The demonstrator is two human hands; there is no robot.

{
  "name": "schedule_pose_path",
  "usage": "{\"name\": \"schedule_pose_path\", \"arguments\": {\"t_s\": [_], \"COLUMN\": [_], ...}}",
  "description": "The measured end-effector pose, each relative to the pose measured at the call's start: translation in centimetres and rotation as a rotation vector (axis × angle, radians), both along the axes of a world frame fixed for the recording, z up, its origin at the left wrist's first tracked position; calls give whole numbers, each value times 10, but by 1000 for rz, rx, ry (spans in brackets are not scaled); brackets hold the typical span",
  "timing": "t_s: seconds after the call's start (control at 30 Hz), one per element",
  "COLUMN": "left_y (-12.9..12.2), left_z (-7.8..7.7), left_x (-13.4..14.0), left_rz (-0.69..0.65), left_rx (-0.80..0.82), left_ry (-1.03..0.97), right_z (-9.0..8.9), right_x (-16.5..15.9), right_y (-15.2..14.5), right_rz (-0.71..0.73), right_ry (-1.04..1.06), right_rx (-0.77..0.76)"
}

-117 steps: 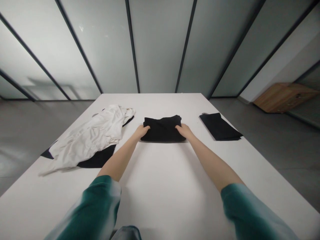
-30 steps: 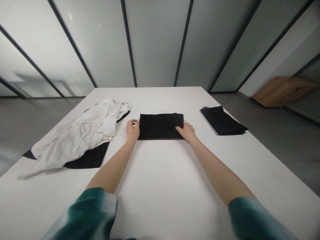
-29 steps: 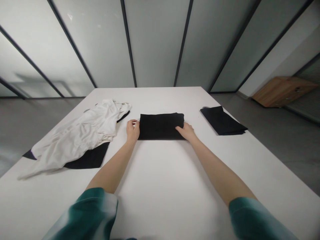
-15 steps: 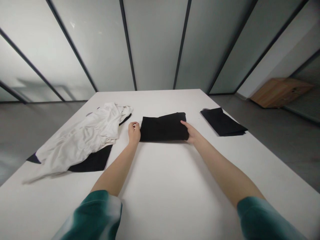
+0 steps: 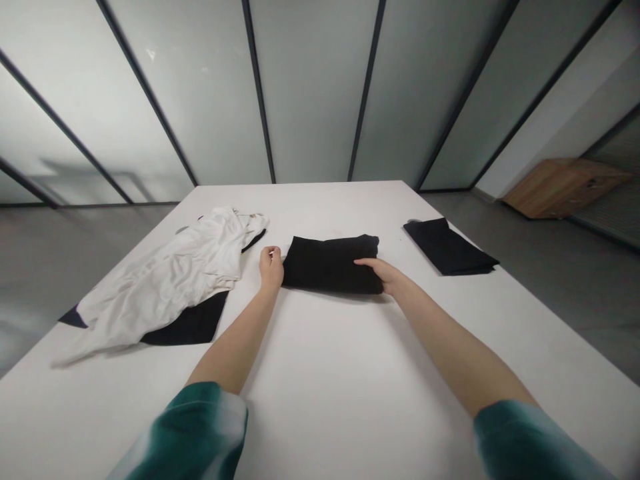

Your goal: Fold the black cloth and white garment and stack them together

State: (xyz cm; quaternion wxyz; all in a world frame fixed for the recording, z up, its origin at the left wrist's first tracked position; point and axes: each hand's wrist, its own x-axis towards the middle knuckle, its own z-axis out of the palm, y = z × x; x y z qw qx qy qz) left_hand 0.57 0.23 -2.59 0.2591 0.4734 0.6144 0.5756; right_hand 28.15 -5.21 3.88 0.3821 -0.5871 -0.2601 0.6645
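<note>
Closest to the camera are 2 green-and-white sleeves (image 5: 193, 433), then the 2 bare forearms (image 5: 237, 340) reaching out over a big white table (image 5: 345, 387). The table's near edge is out of view.

Over on the left there's a heap of crumpled white cloth (image 5: 173, 280). Its thin tail points towards the near end, and a flat piece of black cloth (image 5: 193, 323) pokes out from under its near side. A dark corner (image 5: 73, 317) out that way reaches right about to the table's left edge.

A bit further on, pretty much midway between the left and right edges, is the folded black cloth (image 5: 327, 263), a tidy wide rectangle sitting at a slight slant. The right hand (image 5: 387, 275) has a proper grip on its right end, thumb on top and the other fingers tucked under, and there's some shadow on the table below that end. The left hand (image 5: 271, 268) is up against the left end with its fingers curled in; can't tell if it's actually pinching any fabric.

Past the right hand, well apart from it, another black bundle (image 5: 445, 250) lies flat with 1 corner right around the table's right edge. A small greyish bit (image 5: 414, 221) peeks out at its far corner.

Beyond the table's far edge you get grey floor (image 5: 540, 273), a wooden cabinet (image 5: 555, 187) off to the right, and frosted glass panels (image 5: 315, 80) split by dark bars (image 5: 369, 80).
</note>
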Motion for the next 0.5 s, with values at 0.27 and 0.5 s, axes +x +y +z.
{"name": "schedule_pose_path", "arguments": {"t_s": [0.27, 0.5], "left_y": [-2, -4], "left_z": [4, 8], "left_x": [1, 3], "left_rz": [8, 4], "left_rx": [4, -32], "left_ry": [29, 25], "right_z": [49, 126], "right_x": [54, 120], "right_y": [-34, -47], "right_rz": [-379, -813], "right_ry": [-72, -113], "right_rx": [244, 449]}}
